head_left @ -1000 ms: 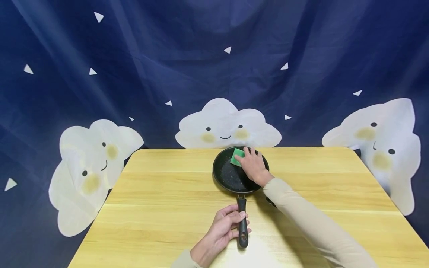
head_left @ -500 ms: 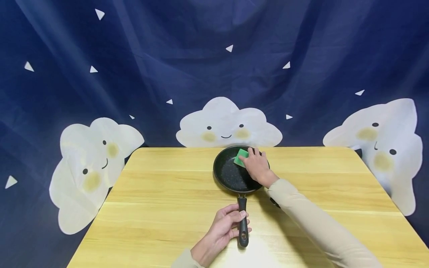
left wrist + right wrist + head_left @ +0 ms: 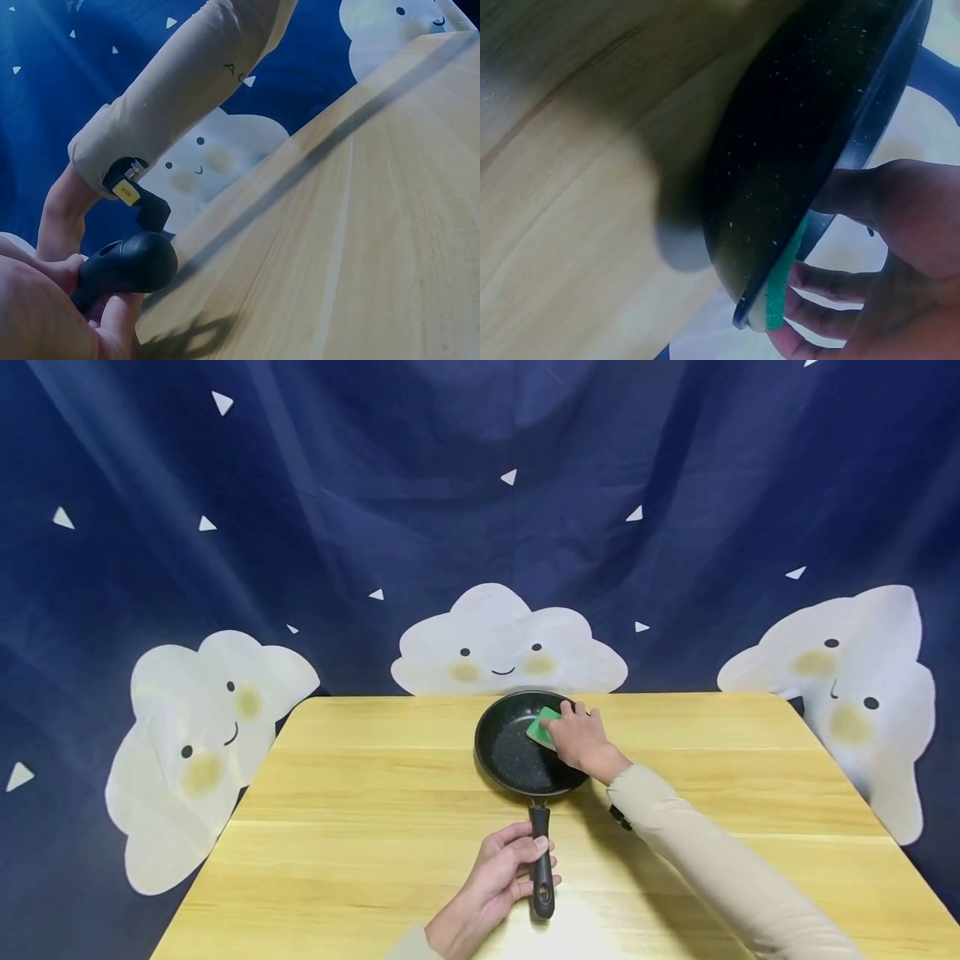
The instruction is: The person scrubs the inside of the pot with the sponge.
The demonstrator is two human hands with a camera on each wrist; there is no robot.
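My left hand (image 3: 495,881) grips the black handle (image 3: 540,821) of a speckled black frying pan (image 3: 517,764), thumb on top and fingers passing beneath. The handle's rounded end (image 3: 139,262) stands out from that hand in the left wrist view. Inside the pan, near its far right wall, my right hand (image 3: 587,742) holds a green scouring sponge (image 3: 542,727). The right wrist view has the pan's underside (image 3: 780,142) tilted up off the wood, the sponge's green layer (image 3: 781,289) at the rim and my fingers spread along it. The sponge's right part is hidden under my hand.
A light wooden table (image 3: 360,827) lies under the pan. Behind it hangs a dark blue curtain (image 3: 450,485) with white smiling clouds and small triangles. A black wrist device (image 3: 620,817) shows beneath the beige right sleeve (image 3: 712,852).
My right hand has moved the sponge rightward and slightly nearer inside the pan, to its right side, and the sponge now tilts more. My left hand keeps its hold on the handle.
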